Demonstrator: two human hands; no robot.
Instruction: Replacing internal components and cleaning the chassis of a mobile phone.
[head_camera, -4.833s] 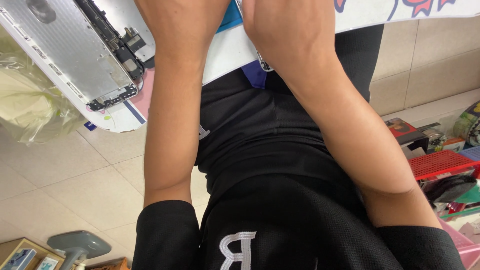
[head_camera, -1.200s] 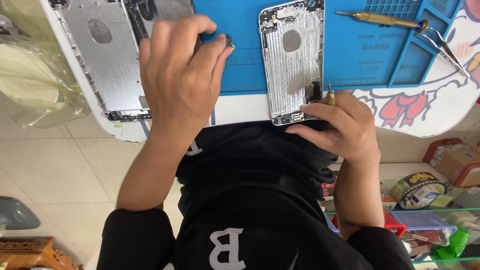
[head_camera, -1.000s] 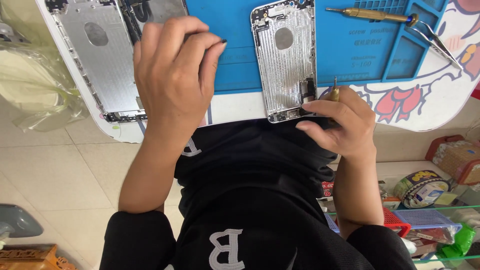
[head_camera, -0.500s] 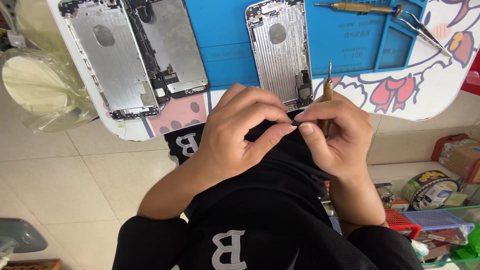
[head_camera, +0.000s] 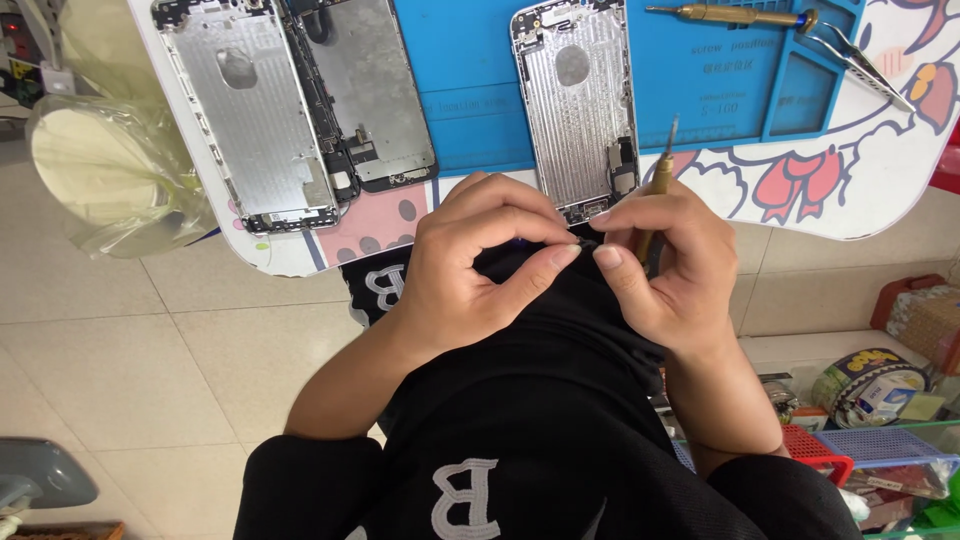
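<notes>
A phone repair workshop.
Opened phone housings (head_camera: 578, 100) lie on a blue repair mat (head_camera: 700, 90) on the counter (head_camera: 880, 190), with a screwdriver (head_camera: 725, 15) and tweezers (head_camera: 860, 65) beside them.

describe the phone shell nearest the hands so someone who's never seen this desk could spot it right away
Start at the blue work mat on the white table. At the mat's near edge, just beyond the right hand, lies a silver phone back housing, inner side up, with a round hole near its far end. Unlike the two opened phone parts at the left, it lies alone and narrow on the blue.
</notes>
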